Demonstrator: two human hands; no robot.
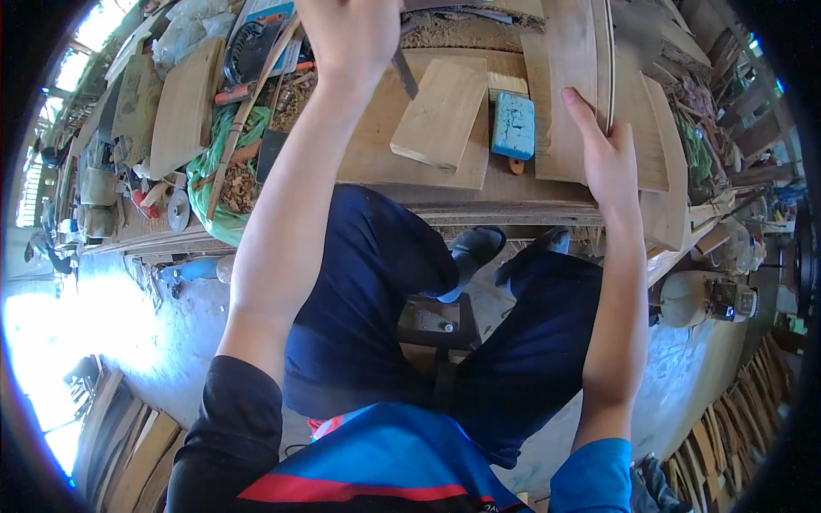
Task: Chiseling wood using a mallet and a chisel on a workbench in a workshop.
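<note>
Best to steady that plank (579,51) toward the counter's right edge (676,192), fingers of the right hand (611,154) closed along its side, thumb on top, though I can't see what the left hand (351,30) grips.

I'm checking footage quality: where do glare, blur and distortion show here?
Head view: glare bleaches the floor at left; head view: a smudgy blur sits near the top, right of the board in the right hand; head view: fisheye curvature grows toward the black rim.
</note>
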